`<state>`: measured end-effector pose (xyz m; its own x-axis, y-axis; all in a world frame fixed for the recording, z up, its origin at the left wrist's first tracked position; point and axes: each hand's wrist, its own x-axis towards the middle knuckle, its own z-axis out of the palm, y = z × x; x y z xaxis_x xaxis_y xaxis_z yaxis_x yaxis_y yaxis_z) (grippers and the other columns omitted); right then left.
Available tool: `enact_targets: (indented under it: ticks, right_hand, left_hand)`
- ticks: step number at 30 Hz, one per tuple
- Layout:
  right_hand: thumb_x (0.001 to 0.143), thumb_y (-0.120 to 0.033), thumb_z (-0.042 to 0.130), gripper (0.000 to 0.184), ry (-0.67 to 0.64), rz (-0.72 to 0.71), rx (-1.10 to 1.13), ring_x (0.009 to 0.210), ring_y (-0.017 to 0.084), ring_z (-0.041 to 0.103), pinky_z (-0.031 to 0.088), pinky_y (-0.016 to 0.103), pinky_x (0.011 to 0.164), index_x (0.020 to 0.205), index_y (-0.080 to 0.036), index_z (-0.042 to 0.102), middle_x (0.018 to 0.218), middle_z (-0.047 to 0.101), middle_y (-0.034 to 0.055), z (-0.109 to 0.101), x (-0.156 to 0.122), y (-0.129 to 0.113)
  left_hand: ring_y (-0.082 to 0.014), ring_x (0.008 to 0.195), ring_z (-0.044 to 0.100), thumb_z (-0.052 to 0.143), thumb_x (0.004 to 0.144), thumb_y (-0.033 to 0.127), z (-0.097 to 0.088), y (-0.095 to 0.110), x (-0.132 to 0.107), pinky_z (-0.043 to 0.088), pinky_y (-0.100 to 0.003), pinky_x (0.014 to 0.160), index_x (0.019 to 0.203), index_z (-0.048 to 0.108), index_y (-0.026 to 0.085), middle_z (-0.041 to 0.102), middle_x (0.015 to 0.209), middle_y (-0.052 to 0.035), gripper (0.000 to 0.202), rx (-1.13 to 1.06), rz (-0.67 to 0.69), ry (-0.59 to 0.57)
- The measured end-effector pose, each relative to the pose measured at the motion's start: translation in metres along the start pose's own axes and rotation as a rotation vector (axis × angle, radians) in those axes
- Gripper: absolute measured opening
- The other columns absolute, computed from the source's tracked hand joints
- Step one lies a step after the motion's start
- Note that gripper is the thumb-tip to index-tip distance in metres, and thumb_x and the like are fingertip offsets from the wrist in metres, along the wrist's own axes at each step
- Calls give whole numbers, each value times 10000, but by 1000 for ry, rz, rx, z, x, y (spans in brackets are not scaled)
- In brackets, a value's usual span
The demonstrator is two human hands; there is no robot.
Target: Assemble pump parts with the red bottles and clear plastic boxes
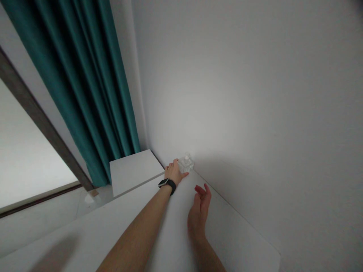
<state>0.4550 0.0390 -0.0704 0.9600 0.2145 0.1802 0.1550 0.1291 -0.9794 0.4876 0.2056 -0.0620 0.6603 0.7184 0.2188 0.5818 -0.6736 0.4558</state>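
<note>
At the far end of the white surface, against the wall, stands a small clear see-through block or box (186,163); its exact kind is too small to make out. My left hand (174,173), with a black watch (167,184) on the wrist, grips this clear piece from its left side, fingers behind and thumb stretched along its near side. Nearer to me, my right hand (199,215) hovers above the white surface (170,230) close to the wall. Its fingers are slightly bent and apart, and it holds nothing.
A white wall (232,94) runs along the right edge of the surface. Beyond its far left edge is a lower white cabinet top (134,170). Green curtains (93,87) hang at the left, beside a dark frame (36,109) and a pale floor (53,223).
</note>
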Motion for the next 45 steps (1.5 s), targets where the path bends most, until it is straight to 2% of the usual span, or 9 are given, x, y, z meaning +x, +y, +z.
enact_targets:
  ticks: [5,12,22,28,32,34,38,41,45]
  right_hand:
    - [921,-388,417,481,11,8,6,1144,244,533,397,441,998,1370,-217,386,1221,562,126,1,0,-2]
    - [928,-366,411,473,-5,-24,-13,1143,228,542,412,410,975,1378,-224,374,1227,561,122,0,1,-3]
    - [927,-326,385,447,-32,-71,-37,1110,221,541,409,420,982,1361,-219,388,1207,556,113,-1,3,-2]
    - [894,-298,413,465,-48,-97,-46,1083,222,546,417,419,971,1350,-205,409,1201,559,114,-2,6,0]
    - [849,-278,443,482,-41,-131,-53,1082,226,543,400,429,990,1323,-192,441,1192,559,111,-2,10,1]
    - [831,-273,450,490,-42,-150,-55,1073,231,545,405,435,981,1313,-183,450,1185,560,115,-2,11,1]
    - [809,-258,454,490,-62,-195,-66,1052,235,560,427,436,951,1292,-175,462,1158,565,117,-3,11,0]
    - [803,-245,459,489,-82,-231,-75,1039,230,570,442,427,935,1288,-186,458,1146,562,106,-6,10,-1]
    - [797,-248,482,496,-103,-267,-84,1020,236,576,459,438,907,1289,-198,451,1149,552,104,-8,11,0]
  left_hand:
    - [-327,1218,581,783,766,494,-1,-1,1,393,-409,989,1367,353,172,663,1245,-166,807,-9,2,-9]
    - [-344,1290,505,798,751,485,-1,-3,-4,365,-424,1033,1508,172,161,597,1345,-181,1035,8,32,-6]
    - [-315,1246,504,760,806,372,-31,-10,-46,373,-407,1025,1446,347,204,586,1328,-130,780,24,130,-12]
    - [-279,1198,535,651,900,319,-54,-6,-82,387,-390,990,1323,487,225,625,1262,-87,464,27,182,22]
    - [-273,1103,586,580,932,259,-71,1,-102,395,-400,944,1097,614,211,688,1115,-73,176,43,171,57]
    - [-270,1052,603,580,925,243,-81,4,-113,404,-398,908,992,641,210,707,1040,-64,96,50,171,62]
    - [-253,986,619,577,920,229,-104,7,-141,412,-387,860,919,648,210,720,969,-46,73,54,192,59]
    - [-239,941,626,560,928,219,-124,0,-167,410,-386,847,902,646,212,721,947,-41,90,71,219,52]
    - [-263,905,608,548,922,195,-150,-16,-199,394,-427,818,878,637,199,698,888,-72,100,266,370,94]
